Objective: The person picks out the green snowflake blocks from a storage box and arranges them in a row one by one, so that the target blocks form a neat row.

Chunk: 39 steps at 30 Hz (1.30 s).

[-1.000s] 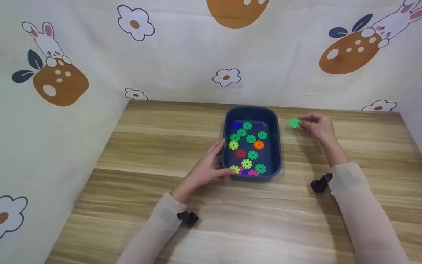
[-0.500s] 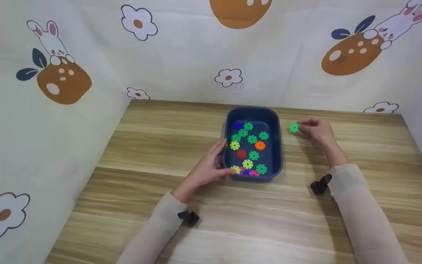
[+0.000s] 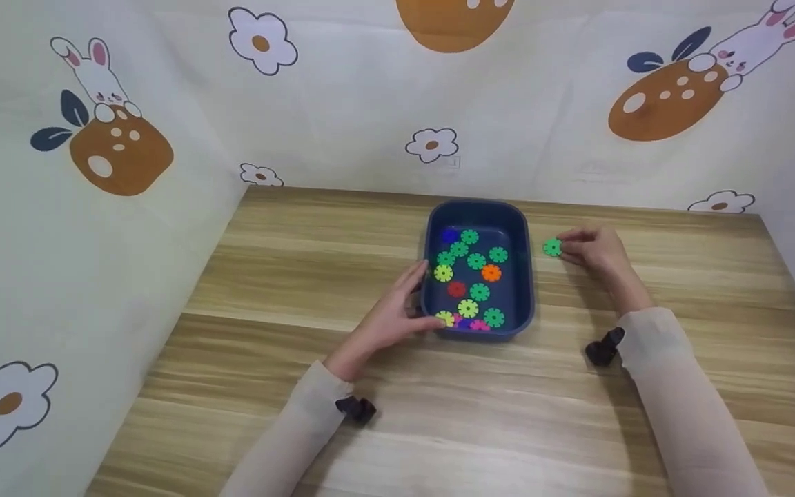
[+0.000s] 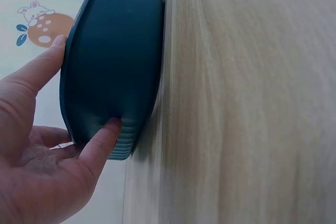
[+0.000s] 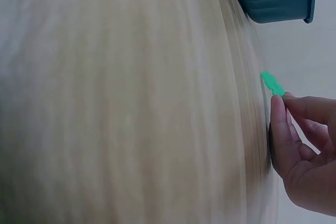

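Observation:
My right hand (image 3: 597, 252) pinches a green snowflake building disc (image 3: 552, 247) between thumb and fingertips, just right of the dark blue bin (image 3: 531, 283). In the right wrist view that green disc (image 5: 272, 83) shows nearly edge-on, held close over the table. At the bin's near left corner is my left hand (image 3: 389, 319), its thumb at the near rim and its fingers along the left side. The left wrist view shows its fingers against the bin wall (image 4: 115, 56). Several green discs (image 3: 479, 292), a red disc (image 3: 456, 289), an orange disc (image 3: 491, 273) and yellow discs (image 3: 468, 308) lie inside.
The bin stands on a wood-grain table (image 3: 287, 290) near its back edge. Behind and beside it hangs a pale printed cloth (image 3: 342, 103) with rabbits and flowers. A small black device (image 3: 603, 348) sits at the right cuff, another black device (image 3: 356, 410) at the left.
My right hand has lowered slightly toward me with the green disc, which now shows closer beside the bin. The left hand keeps its place at the bin, and the view has shifted a little.

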{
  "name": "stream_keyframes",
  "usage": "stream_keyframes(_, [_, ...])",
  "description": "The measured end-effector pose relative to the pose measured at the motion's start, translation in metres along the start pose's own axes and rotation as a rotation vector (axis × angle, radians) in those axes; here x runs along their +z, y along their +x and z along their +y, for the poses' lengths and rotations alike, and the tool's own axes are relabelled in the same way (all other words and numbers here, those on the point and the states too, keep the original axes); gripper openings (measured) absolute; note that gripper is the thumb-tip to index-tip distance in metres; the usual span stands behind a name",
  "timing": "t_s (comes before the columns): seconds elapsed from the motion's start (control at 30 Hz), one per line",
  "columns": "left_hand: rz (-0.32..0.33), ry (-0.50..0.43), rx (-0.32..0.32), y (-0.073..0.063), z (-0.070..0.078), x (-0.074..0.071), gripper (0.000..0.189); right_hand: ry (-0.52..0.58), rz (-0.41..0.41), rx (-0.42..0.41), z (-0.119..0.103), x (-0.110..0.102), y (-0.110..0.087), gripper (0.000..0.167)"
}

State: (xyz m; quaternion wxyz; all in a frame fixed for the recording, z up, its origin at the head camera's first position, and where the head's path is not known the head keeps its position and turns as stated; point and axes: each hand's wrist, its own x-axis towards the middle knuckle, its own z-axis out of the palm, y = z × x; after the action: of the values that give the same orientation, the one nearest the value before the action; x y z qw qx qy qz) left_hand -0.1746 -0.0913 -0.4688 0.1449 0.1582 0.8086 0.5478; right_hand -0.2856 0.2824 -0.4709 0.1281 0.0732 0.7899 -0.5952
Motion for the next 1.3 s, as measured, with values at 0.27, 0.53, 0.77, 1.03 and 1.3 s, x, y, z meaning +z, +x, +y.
stream_keyframes(0.27, [-0.006, -0.005, 0.002, 0.000, -0.001, 0.000, 0.101, -0.086, 0.027, 0.006, 0.001, -0.002, -0.002, 0.038])
stream_keyframes(0.53, [-0.013, -0.045, 0.016, 0.000, -0.002, -0.001, 0.102, -0.124, 0.068, -0.022, -0.001, -0.003, -0.006, 0.036])
stream_keyframes(0.77, [-0.013, -0.043, 0.020, 0.001, -0.001, -0.001, 0.103, -0.087, 0.083, -0.015, -0.003, -0.008, -0.010, 0.038])
stream_keyframes(1.03, [-0.006, -0.005, 0.011, 0.001, 0.000, -0.001, 0.102, -0.132, 0.107, -0.010, -0.009, -0.011, -0.013, 0.039])
stream_keyframes(1.3, [-0.006, -0.018, 0.000, 0.000, 0.000, 0.000, 0.102, -0.158, 0.116, -0.042, -0.013, -0.010, -0.014, 0.042])
